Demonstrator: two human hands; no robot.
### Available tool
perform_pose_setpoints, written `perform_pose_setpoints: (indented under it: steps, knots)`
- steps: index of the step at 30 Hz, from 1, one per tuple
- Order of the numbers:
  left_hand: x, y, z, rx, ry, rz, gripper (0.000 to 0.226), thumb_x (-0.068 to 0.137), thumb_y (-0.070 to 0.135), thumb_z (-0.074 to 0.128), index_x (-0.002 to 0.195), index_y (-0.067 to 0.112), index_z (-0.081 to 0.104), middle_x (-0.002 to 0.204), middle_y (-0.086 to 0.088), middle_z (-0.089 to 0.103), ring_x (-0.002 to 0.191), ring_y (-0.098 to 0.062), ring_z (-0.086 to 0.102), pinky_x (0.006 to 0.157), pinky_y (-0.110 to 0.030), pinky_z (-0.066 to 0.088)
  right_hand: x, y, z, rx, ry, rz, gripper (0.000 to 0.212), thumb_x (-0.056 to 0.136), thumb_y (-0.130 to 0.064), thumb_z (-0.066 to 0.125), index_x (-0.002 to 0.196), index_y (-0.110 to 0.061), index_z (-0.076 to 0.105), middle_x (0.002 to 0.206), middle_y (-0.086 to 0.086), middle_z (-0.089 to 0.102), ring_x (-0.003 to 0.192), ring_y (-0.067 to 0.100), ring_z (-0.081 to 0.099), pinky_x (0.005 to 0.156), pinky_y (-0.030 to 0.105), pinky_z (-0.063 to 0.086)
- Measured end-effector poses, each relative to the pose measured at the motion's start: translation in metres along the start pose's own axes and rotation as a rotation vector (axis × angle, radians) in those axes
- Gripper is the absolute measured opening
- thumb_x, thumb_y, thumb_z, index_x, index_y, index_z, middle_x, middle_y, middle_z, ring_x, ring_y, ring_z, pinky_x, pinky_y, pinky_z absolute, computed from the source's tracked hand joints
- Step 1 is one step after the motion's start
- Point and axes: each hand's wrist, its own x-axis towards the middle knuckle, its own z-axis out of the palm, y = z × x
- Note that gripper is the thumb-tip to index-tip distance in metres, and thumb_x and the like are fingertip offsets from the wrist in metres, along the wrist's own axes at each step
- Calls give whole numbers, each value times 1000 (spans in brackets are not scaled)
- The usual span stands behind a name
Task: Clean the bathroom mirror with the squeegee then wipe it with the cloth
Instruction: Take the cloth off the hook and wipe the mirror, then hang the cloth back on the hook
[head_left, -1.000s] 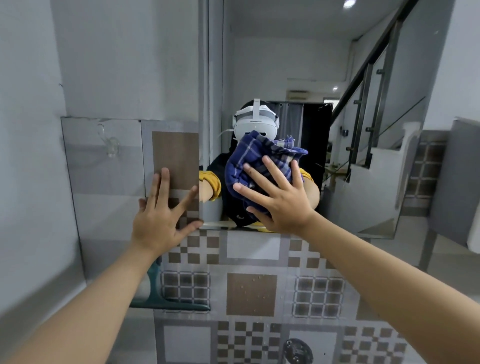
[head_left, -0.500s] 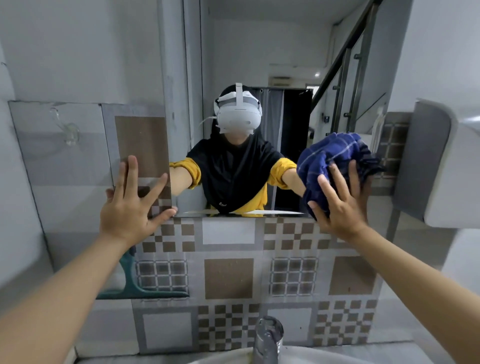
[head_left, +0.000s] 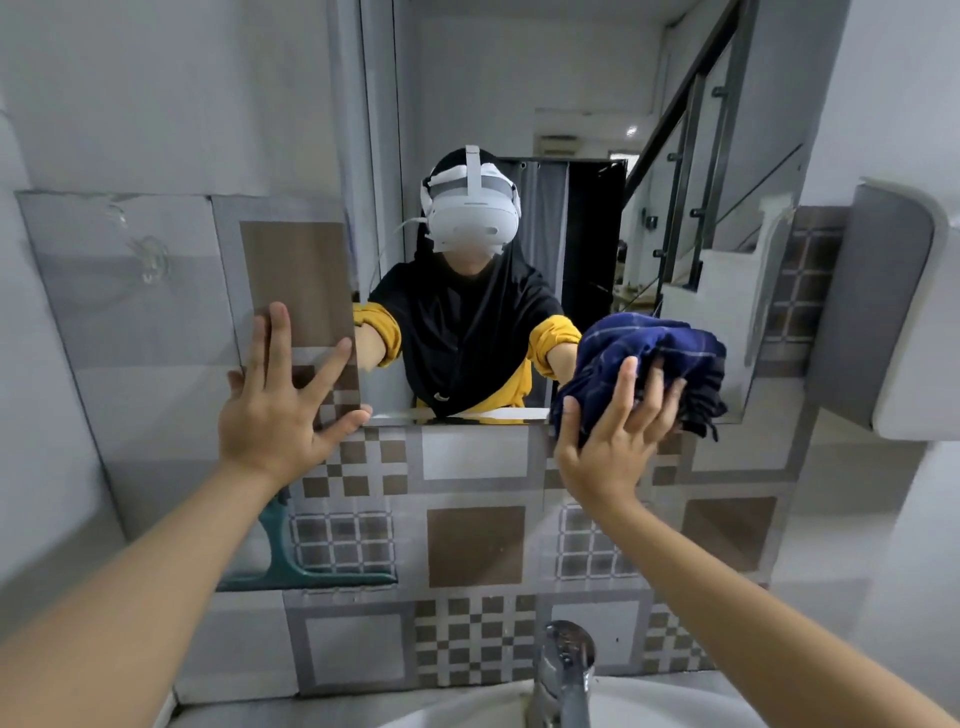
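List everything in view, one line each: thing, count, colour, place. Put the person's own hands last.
mirror: one, frameless, on the wall above the tiles.
cloth: one, dark blue checked, bunched against the mirror's lower right part.
squeegee: one, teal, lower left against the tiled wall, partly hidden by the left forearm.
tiled wall: grey and brown patterned tiles below and left of the mirror.
tap: one, chrome, bottom centre.
basin: one, white, bottom edge.
clear hook: one, on the left tiles.
left hand: open, flat by the mirror's lower left corner.
right hand: pressing the cloth to the mirror.
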Motion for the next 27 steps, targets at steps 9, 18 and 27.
perform_pose_setpoints:
  steps: [9,18,27]
  knots:
    - [1,3,-13,-247,-76,-100,60,90,60,36,145,38,24,159,-15,3,146,-32,2,83,-59,52,-30,-113,30,37,-47,30,71,87,-44,54,145,-27,16,143,11,28,134,39,24,105,59,29]
    - [2,-2,-72,-1252,-152,-425,49,93,45,31,139,28,39,141,3,48,124,4,42,101,-8,33,-34,-193,18,4,-297,75,72,84,-50,57,145,-35,22,139,5,47,116,30,37,91,54,35]
    - [8,-25,-105,-1741,-200,-742,27,97,28,36,102,17,60,114,-18,64,107,-33,60,83,-35,51,4,-253,-18,647,-785,87,58,94,-28,57,146,-31,33,118,-3,62,105,17,61,90,32,51]
